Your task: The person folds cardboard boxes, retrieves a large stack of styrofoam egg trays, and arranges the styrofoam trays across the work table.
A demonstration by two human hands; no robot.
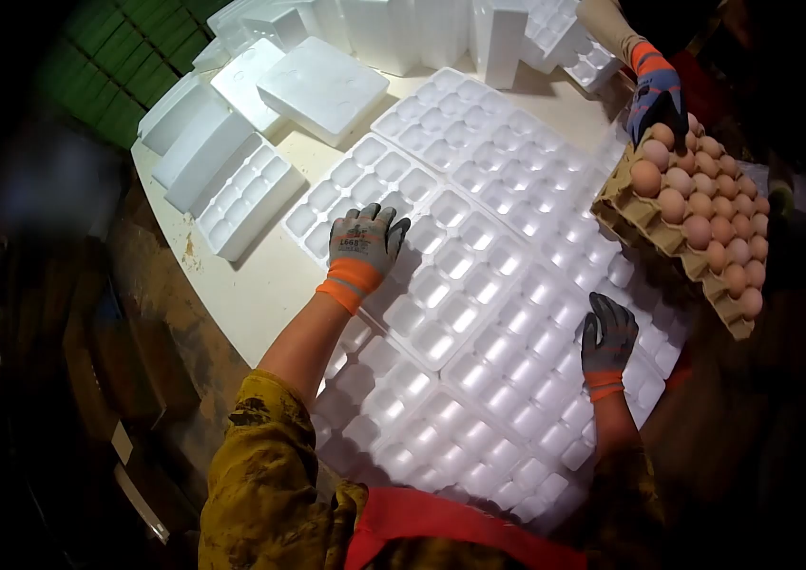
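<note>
White foam trays with rows of egg-sized hollows (460, 275) lie side by side over the table, their hollows without eggs. My left hand (365, 242), in a grey glove with an orange cuff, rests on the upper left tray, palm down, fingers a little apart. On the right side, my right hand (608, 337), gloved alike, is over the trays with its fingers slightly bent and nothing visible in it. A co-worker's gloved hand (658, 100) is at the top edge of a brown carton tray full of eggs (698, 223), tilted beyond the trays' right edge.
White foam boxes and lids (322, 87) stand at the back of the table (184, 214), with more stacked foam pieces (379, 33) behind. Green crates (127, 66) are at the upper left. Dark objects lie below the table's left edge.
</note>
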